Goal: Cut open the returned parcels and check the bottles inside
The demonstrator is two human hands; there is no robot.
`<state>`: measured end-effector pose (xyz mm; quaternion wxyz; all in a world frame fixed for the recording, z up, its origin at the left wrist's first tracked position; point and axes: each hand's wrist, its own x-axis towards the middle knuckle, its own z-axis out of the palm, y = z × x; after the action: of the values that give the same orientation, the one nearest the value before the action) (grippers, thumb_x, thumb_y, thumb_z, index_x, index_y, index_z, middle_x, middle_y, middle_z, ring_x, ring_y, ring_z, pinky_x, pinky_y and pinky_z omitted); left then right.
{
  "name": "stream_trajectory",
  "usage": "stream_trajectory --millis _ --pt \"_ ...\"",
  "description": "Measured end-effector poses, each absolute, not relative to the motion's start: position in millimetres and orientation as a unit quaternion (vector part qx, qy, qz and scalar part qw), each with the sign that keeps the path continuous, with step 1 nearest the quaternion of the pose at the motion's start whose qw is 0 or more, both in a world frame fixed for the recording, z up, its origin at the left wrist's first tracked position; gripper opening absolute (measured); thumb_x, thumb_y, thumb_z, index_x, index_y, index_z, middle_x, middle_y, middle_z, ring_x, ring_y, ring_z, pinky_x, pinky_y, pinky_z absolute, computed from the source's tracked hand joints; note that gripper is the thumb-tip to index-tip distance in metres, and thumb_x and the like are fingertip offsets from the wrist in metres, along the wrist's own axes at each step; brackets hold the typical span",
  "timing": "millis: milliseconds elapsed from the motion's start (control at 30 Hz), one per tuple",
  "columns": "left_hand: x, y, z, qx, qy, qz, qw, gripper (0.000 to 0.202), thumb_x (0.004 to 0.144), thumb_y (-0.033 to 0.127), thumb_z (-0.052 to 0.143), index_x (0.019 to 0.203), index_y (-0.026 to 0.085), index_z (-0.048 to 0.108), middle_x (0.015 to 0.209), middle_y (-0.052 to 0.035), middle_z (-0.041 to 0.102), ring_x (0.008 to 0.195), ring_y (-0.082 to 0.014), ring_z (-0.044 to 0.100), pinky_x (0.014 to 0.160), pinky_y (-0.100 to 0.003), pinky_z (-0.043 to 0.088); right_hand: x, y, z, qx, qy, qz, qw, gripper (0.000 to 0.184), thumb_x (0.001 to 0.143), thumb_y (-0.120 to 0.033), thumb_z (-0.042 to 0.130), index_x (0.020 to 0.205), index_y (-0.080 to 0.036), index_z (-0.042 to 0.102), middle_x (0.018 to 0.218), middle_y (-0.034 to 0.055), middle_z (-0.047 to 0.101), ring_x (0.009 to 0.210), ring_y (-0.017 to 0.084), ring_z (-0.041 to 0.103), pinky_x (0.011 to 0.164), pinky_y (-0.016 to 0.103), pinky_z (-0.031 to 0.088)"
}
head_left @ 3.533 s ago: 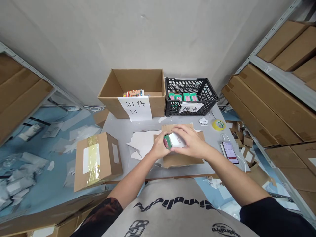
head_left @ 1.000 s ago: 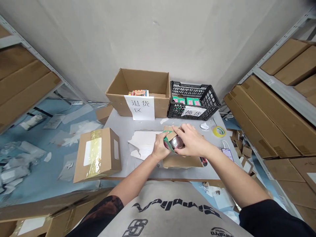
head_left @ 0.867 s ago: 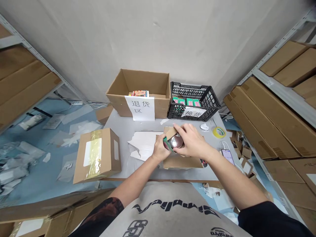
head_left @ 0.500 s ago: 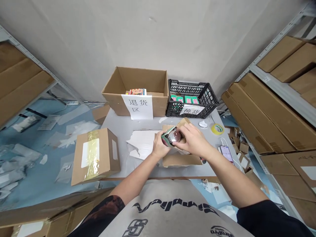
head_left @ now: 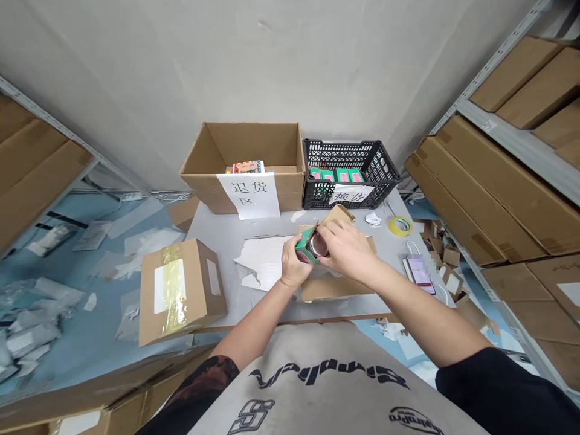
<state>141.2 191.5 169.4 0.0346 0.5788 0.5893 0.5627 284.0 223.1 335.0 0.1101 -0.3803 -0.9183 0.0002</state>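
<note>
Between the left hand (head_left: 294,263) and the right hand (head_left: 348,246), a green box (head_left: 304,239), already opened, is gripped by the left, while the round metallic item (head_left: 319,245) at its mouth, seemingly not yet out, is held by the right.

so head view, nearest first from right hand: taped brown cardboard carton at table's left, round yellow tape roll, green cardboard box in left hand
1. Green cardboard box: in left hand, right hand at opening.
2. Round yellow tape roll: at right.
3. Taped brown cardboard carton: at left.
</note>
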Motion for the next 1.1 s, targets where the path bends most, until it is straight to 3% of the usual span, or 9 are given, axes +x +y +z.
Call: stream_trajectory --millis 200,567,767,900,1000,1100 --pt "140 192 168 0.584 0.57 0.576 0.051 0.067 0.07 0.032 0.074 0.129 0.019 0.046 0.121 -0.0137 0.062 0.112 -0.0299 0.062 0.094 -0.048 0.052 285 228 325 -0.377 -0.911 0.056 0.159 0.048 0.065 -0.032 0.072 0.109 -0.021 0.057 0.097 0.0099 0.059 0.09 0.03 0.051 0.077 0.042 0.044" --pt "139 206 176 0.646 0.525 0.554 -0.005 0.061 0.071 0.02 0.065 0.128 0.019 0.045 0.127 -0.014 0.06 0.122 -0.0282 0.057 0.103 -0.049 0.047 319 199 358 -0.366 -0.858 0.13 0.335 0.054 0.062 -0.023 0.069 0.113 -0.023 0.054 0.11 0.0108 0.06 0.104 0.033 0.056 0.091 0.05 0.047" --pt "138 211 176 0.649 0.565 0.509 0.027 0.067 0.071 0.028 0.07 0.132 0.02 0.044 0.127 -0.0139 0.059 0.121 -0.0292 0.056 0.104 -0.047 0.044 346 209 387 -0.328 -0.689 0.224 0.607 0.06 0.066 -0.029 0.073 0.123 -0.025 0.055 0.116 0.0076 0.058 0.101 0.03 0.063 0.09 0.054 0.052" --pt "135 215 181 0.603 0.61 0.501 0.119 0.089 0.065 0.038 0.081 0.14 0.021 0.035 0.131 -0.0146 0.057 0.122 -0.0309 0.055 0.104 -0.045 0.042 356 237 402 -0.268 -0.561 0.213 0.754 0.041 0.073 -0.039 0.069 0.112 -0.033 0.059 0.103 0.0041 0.061 0.089 0.027 0.065 0.082 0.053 0.057" --pt "127 221 188 0.544 0.626 0.525 0.192 0.102 0.064 0.042 0.083 0.146 0.021 0.026 0.137 -0.0156 0.052 0.124 -0.0302 0.053 0.103 -0.042 0.042 354 259 392 -0.287 -0.506 0.292 0.759 0.03 0.078 -0.039 0.064 0.108 -0.032 0.058 0.102 0.0034 0.064 0.079 0.023 0.067 0.076 0.049 0.058" --pt "106 228 192 0.504 0.631 0.551 0.211 0.096 0.065 0.043 0.082 0.143 0.021 0.03 0.135 -0.0148 0.051 0.124 -0.0283 0.053 0.104 -0.04 0.041 344 279 359 -0.35 -0.458 0.416 0.703 0.032 0.078 -0.04 0.065 0.106 -0.025 0.058 0.093 0.0027 0.068 0.071 0.019 0.067 0.07 0.041 0.059"
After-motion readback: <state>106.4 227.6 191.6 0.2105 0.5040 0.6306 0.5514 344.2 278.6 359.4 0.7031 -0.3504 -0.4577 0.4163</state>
